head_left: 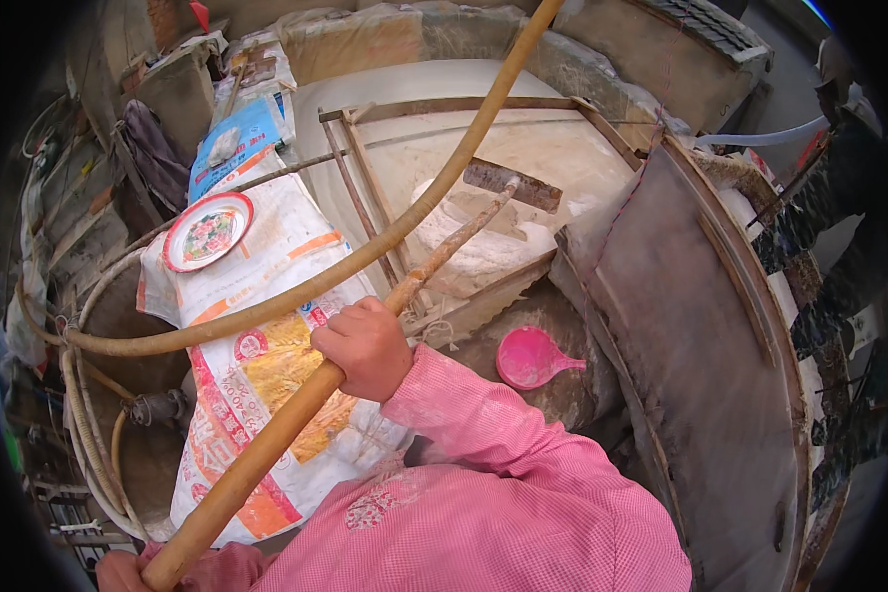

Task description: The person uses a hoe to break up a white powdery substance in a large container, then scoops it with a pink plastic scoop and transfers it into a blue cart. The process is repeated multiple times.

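A long-handled wooden scraper (266,449) slants from the lower left up to the middle, with a short rectangular board as its head. Around the middle of its pole my right hand (365,347) is closed. Low at the left edge, my left hand (123,572) is closed at the pole's near end, partly cut off by the picture's rim. The scraper's head (538,192) rests among whitish wet lumps (498,247) inside a wooden frame (454,105) over a vat of pale cloudy liquid (414,79).
A yellowish hose (385,244) arches across the view above the pole. Printed sacks (276,237) lie at the left, bearing a red-rimmed flowered plate (207,232). A pink plastic dipper (533,357) sits right of my right hand. Another vat of greyish liquid (701,365) stands at the right.
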Demonstrator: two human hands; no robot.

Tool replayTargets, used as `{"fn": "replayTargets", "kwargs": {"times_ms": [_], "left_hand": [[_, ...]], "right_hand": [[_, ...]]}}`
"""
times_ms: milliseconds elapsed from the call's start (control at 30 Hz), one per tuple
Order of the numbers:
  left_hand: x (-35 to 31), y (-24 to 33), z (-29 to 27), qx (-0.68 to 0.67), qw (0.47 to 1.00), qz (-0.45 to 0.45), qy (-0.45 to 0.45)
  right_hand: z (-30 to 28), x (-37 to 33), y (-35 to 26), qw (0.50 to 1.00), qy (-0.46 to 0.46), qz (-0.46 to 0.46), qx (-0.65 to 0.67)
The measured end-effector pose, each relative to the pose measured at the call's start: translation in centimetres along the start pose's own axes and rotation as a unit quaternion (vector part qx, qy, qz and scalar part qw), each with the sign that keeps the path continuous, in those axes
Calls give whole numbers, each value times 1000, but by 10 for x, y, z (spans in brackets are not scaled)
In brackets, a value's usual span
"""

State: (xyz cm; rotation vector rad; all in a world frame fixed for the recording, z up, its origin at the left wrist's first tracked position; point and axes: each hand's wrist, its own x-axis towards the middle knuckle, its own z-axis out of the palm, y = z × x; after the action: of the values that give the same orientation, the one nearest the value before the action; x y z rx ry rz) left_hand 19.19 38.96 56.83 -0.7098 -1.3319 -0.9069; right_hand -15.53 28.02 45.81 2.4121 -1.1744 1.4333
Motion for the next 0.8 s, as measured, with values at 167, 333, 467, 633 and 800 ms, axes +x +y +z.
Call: {"fn": "replayTargets", "kwargs": {"times_ms": [167, 333, 467, 633, 800], "left_hand": [[-17, -164, -31, 68, 989, -125, -32], [-38, -337, -8, 72, 950, -243, 184], [-77, -421, 6, 85, 922, -336, 171], [-106, -429, -7, 66, 924, -369, 75], [-86, -365, -42, 96, 904, -359, 210]], "right_hand": [[-56, -4, 160, 993, 11, 72, -94], [-105, -33, 321, 977, 32, 128, -165], [-132, -93, 411, 965, 5, 149, -215], [-99, -151, 427, 936, 135, 291, -146], [-44, -118, 365, 941, 127, 257, -181]]}}
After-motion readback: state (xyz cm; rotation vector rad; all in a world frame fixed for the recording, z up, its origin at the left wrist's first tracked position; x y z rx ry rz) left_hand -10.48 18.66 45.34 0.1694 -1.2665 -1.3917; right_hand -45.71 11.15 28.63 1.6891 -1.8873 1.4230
